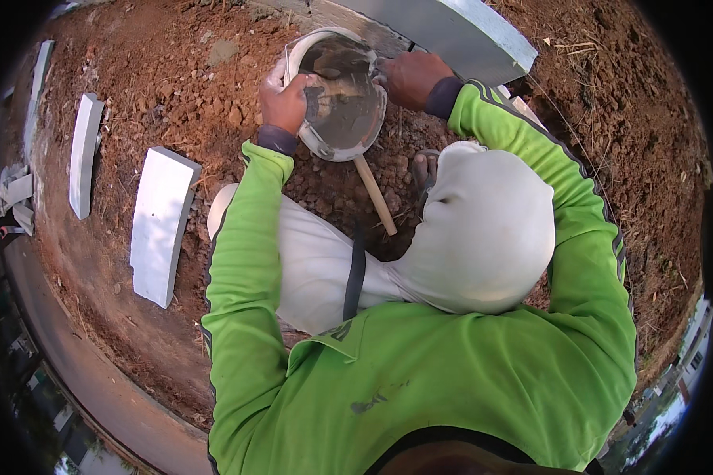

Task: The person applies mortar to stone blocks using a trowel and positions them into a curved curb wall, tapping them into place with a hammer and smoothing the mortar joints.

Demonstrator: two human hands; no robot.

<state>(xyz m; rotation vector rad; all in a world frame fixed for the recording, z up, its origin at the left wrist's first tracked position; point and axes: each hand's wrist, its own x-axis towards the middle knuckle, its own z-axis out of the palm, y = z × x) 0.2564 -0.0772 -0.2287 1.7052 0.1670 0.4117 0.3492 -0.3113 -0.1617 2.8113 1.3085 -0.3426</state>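
A round bucket (341,151) with a pale, mortar-smeared rim stands tilted on the soil in front of me, holding wet grey mortar (345,119). My left hand (284,101) grips its left rim, the thumb reaching inside over the edge. On the opposite side, my right hand (412,79) has its fingers curled at the right rim, with the fingertips partly hidden. A wooden handle (376,195) sticks out from under the bucket toward me; the head of that tool is out of sight.
Pale concrete kerb blocks (163,222) lie spaced along the left. Another large block (471,36) sits just beyond my right hand. A thin string line (566,119) runs along the right. Loose reddish soil (174,87) surrounds me, and a paved strip (95,348) curves at lower left.
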